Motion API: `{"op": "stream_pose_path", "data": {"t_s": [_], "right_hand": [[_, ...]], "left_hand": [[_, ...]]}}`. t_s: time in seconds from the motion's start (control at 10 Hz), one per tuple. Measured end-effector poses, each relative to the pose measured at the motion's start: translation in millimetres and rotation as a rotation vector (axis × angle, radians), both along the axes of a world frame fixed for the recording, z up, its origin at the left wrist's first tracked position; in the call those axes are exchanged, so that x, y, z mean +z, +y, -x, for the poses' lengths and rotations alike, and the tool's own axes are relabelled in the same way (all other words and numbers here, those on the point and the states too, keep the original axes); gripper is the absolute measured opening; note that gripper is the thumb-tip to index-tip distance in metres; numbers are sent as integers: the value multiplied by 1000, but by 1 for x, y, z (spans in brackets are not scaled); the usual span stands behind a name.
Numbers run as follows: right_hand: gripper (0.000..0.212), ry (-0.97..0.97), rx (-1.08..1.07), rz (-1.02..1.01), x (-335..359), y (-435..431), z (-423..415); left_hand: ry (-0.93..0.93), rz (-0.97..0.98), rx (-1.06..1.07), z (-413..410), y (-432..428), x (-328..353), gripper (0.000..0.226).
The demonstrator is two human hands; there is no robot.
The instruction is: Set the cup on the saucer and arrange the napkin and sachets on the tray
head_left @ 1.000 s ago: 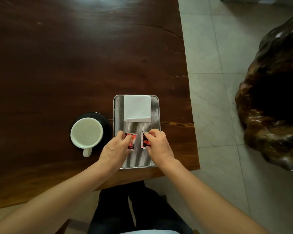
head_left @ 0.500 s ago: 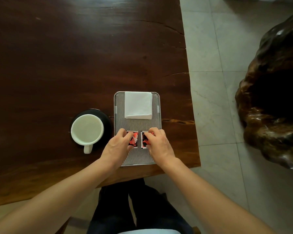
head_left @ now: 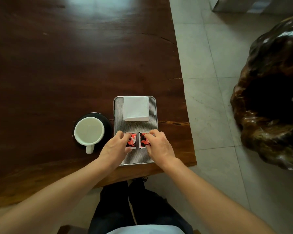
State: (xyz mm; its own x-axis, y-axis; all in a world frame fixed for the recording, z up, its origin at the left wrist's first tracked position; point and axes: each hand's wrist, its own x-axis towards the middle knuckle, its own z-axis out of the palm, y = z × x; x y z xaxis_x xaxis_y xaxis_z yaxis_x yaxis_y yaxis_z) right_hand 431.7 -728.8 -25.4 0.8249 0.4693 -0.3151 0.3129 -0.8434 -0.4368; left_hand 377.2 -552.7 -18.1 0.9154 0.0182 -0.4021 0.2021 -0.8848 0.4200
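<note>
sachets: the left sachet [head_left: 132, 140] and the right sachet [head_left: 143, 140] lie flat on the tray, side by side under the fingertips, with a narrow gap between them.
left hand: the left hand [head_left: 115, 147] is curled over its sachet, pinching the edges.
right hand: the right hand [head_left: 159, 146] does the same, fingers bent and nipping the right sachet.
just changed: a second ago the packets sat a little further apart and the left one was askew; now they're closer and squared up.
tray: the ribbed tray [head_left: 135, 127] lies under both hands.
napkin: the folded napkin [head_left: 136, 108] lies beyond the fingertips at the tray's far end.
cup: the cup [head_left: 89, 131] stands just outside the left hand, already on its dark saucer [head_left: 107, 122].
meaning: to my eye, only letting go remains.
table: the dark wooden table [head_left: 74, 65] carries it all.
</note>
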Motion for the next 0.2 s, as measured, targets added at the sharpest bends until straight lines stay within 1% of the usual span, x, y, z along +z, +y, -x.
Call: {"op": "stream_pose_path", "data": {"t_s": [0.1, 0.2], "right_hand": [[22, 28, -27, -1, 21, -5, -3], [17, 144, 5, 79, 41, -8, -8]], "left_hand": [[10, -56, -41, -4, 4, 22, 42], [81, -137, -111, -10, 7, 53, 40]]}}
